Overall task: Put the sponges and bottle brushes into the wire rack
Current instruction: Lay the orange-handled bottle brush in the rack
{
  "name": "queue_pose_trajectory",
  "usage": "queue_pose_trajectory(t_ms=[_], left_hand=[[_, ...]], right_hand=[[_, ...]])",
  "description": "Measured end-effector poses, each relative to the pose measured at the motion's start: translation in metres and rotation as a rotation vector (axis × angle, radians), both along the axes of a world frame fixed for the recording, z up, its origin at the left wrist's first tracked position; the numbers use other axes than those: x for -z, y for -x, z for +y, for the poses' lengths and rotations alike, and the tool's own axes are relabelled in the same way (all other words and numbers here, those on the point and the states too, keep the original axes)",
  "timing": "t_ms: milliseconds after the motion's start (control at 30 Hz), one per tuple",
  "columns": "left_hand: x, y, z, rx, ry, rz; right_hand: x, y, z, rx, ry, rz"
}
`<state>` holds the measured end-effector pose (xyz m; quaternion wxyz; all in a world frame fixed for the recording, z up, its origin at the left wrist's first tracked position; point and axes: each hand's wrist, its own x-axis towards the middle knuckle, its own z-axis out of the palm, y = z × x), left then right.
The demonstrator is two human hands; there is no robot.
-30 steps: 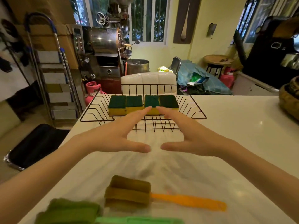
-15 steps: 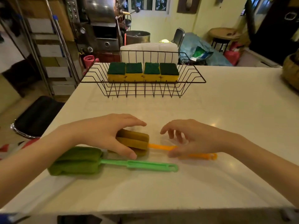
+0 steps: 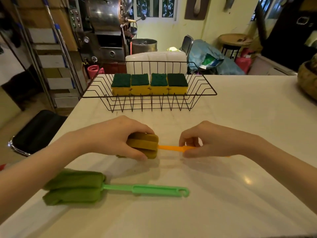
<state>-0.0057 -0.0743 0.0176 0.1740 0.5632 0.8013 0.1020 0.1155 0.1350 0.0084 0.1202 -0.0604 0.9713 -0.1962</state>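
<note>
From the head view, my left hand (image 3: 109,136) has its grip closed around the brown sponge head of the orange bottle brush (image 3: 145,145), fingers over the top and thumb along the near side. My right hand (image 3: 208,140) pinches the orange handle of that same brush, fingertips curled over it and thumb underneath, so both grips are holding this 1 brush. The brush lies roughly level, crosswise in front of me, head to the left and handle to the right; I cannot tell whether it is touching the worktop (image 3: 240,117) or just above it.

Nearer to me, the green bottle brush (image 3: 96,187) lies flat on the worktop, apart from both hands, its green sponge head to the left under my left forearm and its handle with a hooked end pointing right.

Farther back, the wire rack (image 3: 149,95) stands on the worktop near its far edge. Inside it 4 sponges (image 3: 149,84) sit side by side in a row, touching one another, each yellow with a dark green scouring pad facing up.

Behind the rack there is a white chair back (image 3: 156,60), and a black stool (image 3: 36,131) stands on the floor to the left of the worktop.
</note>
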Motion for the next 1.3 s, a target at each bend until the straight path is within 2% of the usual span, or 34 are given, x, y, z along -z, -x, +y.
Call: queue_pose_trajectory(t_ms=[367,567,733,1100,1300], left_hand=[[-0.06,0.057,0.021,-0.131,-0.255,0.203],[-0.051,0.107,0.041,-0.213,-0.369,0.33],[-0.027,0.142,0.055,-0.247,-0.259,0.358],[0.004,0.18,0.058,-0.252,0.021,0.284],[0.008,0.19,0.057,-0.256,0.077,0.279]], right_hand=[[-0.068,0.07,0.026,0.036,-0.106,0.313],[-0.064,0.13,0.04,0.143,-0.198,0.451],[-0.037,0.17,0.046,0.102,-0.282,0.326],[-0.008,0.207,0.034,0.039,-0.256,0.131],[-0.001,0.217,0.026,0.036,-0.232,0.045]])
